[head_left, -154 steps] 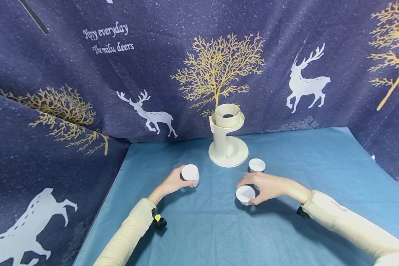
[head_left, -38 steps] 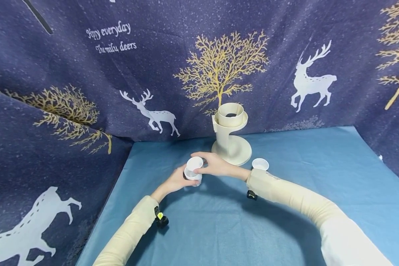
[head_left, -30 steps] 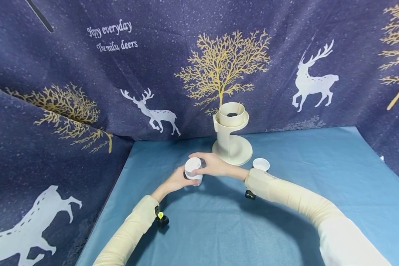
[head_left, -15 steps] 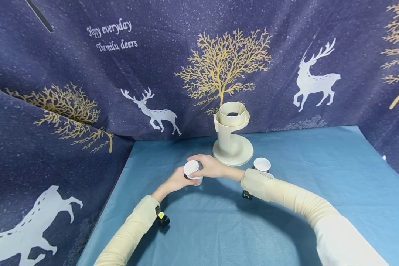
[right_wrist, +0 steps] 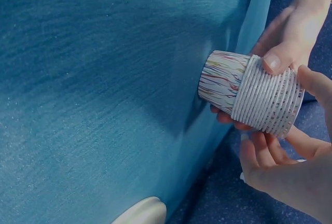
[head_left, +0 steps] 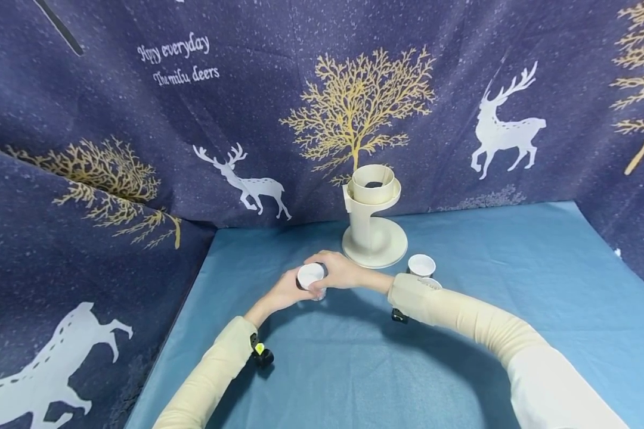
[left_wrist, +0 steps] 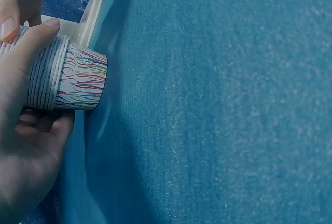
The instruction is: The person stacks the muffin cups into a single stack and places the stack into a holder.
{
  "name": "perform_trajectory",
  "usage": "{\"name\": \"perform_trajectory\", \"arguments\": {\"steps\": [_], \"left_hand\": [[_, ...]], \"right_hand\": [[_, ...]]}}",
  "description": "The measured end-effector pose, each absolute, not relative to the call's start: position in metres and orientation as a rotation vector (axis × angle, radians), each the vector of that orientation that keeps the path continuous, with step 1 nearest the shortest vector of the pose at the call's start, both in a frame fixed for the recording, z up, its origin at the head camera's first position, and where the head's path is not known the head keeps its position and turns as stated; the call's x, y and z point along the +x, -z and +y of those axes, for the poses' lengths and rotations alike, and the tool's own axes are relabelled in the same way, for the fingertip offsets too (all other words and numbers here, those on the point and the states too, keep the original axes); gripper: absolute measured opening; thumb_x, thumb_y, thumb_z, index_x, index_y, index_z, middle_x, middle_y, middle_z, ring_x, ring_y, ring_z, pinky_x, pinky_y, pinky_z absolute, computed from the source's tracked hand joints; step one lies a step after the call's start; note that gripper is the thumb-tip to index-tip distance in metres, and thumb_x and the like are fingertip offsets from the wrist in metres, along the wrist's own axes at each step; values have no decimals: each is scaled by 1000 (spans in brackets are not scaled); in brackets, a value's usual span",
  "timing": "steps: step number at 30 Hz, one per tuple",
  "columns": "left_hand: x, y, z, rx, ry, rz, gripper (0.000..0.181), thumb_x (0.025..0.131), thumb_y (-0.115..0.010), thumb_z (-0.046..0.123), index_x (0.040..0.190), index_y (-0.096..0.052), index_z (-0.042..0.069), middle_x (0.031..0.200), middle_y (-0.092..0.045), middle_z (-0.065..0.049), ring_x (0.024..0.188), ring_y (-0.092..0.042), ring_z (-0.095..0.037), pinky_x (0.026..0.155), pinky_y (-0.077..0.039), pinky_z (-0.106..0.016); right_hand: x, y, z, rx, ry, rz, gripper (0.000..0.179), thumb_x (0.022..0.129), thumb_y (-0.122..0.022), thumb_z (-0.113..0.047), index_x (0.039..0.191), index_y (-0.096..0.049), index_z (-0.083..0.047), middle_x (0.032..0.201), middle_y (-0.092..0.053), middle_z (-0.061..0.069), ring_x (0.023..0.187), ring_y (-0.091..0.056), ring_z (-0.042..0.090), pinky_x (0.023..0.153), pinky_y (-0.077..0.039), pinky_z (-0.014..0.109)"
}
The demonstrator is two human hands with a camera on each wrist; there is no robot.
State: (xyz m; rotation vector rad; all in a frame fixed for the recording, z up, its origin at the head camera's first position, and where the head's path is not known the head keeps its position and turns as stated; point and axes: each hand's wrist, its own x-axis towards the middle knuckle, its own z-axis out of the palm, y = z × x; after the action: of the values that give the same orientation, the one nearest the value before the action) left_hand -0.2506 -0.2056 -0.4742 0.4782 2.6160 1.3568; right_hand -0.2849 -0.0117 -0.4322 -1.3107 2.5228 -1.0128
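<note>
A stack of nested paper cups (head_left: pixel 310 272) stands left of the table's middle. Its lowest cup (left_wrist: pixel 83 76) has thin coloured streaks on white, and several rolled rims (right_wrist: pixel 259 97) sit close together above it. My left hand (head_left: pixel 285 291) grips the stack from the left, its thumb laid across the rims. From the right, my right hand (head_left: pixel 342 270) holds the top of the stack, with thumb and fingers around the uppermost rims. Both hands touch the same stack, nearly meeting at the front. The inside of the top cup looks white.
A cream stand (head_left: pixel 375 241) with a round base and a ring-shaped top rises behind the hands. Right of it sits a white cup (head_left: pixel 421 265), with another cup rim (head_left: pixel 432 283) partly hidden by the right sleeve. A dark deer-print curtain (head_left: pixel 247 119) hangs behind the blue-covered table.
About five seconds ago my right hand held cups on the right side. It has carried them left and lowered them into the left hand's stack; the left hand has stayed nearly in place.
</note>
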Motion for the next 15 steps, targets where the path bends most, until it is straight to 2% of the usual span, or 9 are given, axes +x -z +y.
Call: {"name": "perform_trajectory", "arguments": {"steps": [8,15], "left_hand": [[-252,475,-207,504,-1367,2605,58,72,-77,29,122,-52,11,108,-62,-7,91,-58,-14,75,-48,-27],[-252,475,-208,521,-1389,2557,55,77,-74,23,124,-51,9,115,-60,-10,98,-58,-19,80,-48,-30]], "right_hand": [[-283,433,-11,-1297,993,2550,60,77,-71,-38,126,-54,-9,121,-57,9,112,-52,23,90,-44,40],[-282,436,-6,-1293,964,2559,71,77,-70,-40,136,-42,-12,128,-52,9,115,-50,21,92,-43,38]]}}
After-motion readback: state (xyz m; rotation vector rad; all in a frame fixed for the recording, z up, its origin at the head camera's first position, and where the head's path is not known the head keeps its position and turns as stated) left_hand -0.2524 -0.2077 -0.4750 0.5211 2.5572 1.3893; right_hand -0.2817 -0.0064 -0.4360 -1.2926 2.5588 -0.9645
